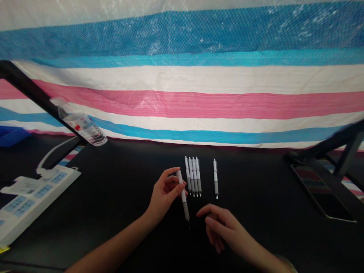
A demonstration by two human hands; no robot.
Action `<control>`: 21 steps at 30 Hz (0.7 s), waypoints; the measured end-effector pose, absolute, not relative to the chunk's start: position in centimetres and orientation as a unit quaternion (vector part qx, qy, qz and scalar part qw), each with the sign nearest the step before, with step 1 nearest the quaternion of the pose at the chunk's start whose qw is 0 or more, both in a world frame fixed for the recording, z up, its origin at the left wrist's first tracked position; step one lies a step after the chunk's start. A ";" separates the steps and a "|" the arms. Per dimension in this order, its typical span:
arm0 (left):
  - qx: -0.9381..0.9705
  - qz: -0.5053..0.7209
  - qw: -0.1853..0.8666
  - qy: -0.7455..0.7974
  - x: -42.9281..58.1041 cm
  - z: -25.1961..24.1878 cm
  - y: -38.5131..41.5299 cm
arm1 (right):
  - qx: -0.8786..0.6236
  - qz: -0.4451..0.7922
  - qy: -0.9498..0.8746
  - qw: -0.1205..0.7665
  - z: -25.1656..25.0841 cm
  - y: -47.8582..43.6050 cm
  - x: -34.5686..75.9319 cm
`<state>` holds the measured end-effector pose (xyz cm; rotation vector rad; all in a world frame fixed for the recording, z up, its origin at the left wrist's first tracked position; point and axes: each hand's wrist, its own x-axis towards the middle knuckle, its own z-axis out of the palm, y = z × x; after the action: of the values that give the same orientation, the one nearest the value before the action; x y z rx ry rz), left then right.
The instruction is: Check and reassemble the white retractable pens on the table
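Just left of the pen row (195, 176), the left hand (164, 192) has its grip closed on a pen (183, 196). The right hand (224, 230), grip loosely parted and bare, is below the row; a lone pen (215, 179) lies right of the row.

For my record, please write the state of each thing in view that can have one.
Held pen: in left hand, tip lower in view
Right hand: holding nothing
Four pens: lying side by side
Lone pen: lying apart
Bottle: capped
Power strip: plug inserted
Phone: lying flat, dark
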<state>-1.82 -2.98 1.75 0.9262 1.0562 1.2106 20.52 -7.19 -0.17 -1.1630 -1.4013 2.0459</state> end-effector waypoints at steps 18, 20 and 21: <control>0.520 0.446 0.471 0.555 -2.6 0.9 3.8 | -0.414 0.700 -0.539 0.219 0.0 -6.9 20.4; 0.528 0.424 0.478 0.560 -2.4 0.9 3.9 | -0.426 0.666 -0.571 0.223 0.6 -6.9 20.6; 0.532 0.415 0.482 0.559 -2.4 0.9 3.7 | -0.437 0.627 -0.603 0.227 0.9 -6.8 20.7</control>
<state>-2.36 3.68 0.89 1.2967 1.3622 1.0115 20.71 -6.84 0.94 -1.2053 -1.6609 1.7284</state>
